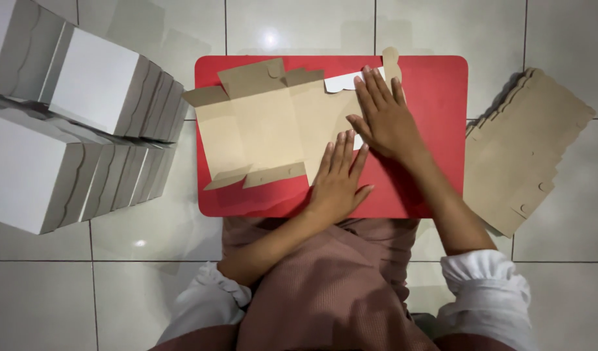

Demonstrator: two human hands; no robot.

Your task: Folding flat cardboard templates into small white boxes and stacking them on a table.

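Box blank [266, 123], flat brown cardboard, lies unfolded on the red board [442, 84], brown side up, with a white strip showing at its top edge by the right fingertips.

Left hand [338, 179]: palm down, fingers together and straight, pressing the blank's lower right part; holds nothing. The heel of the hand sits on bare board.

Right hand [384, 117]: just beyond the left hand and touching it, flat on the blank's right panel, fingers slightly spread, nothing gripped. A small tab sticks up past its fingertips.

The rest of the blank, flaps out, stretches to the left of both hands.

Right of the right hand, off the board: stack of flat brown blanks [526, 146] on the tile floor [52, 292].

Far left of the left hand: rows of folded white boxes [71, 123], packed side by side.
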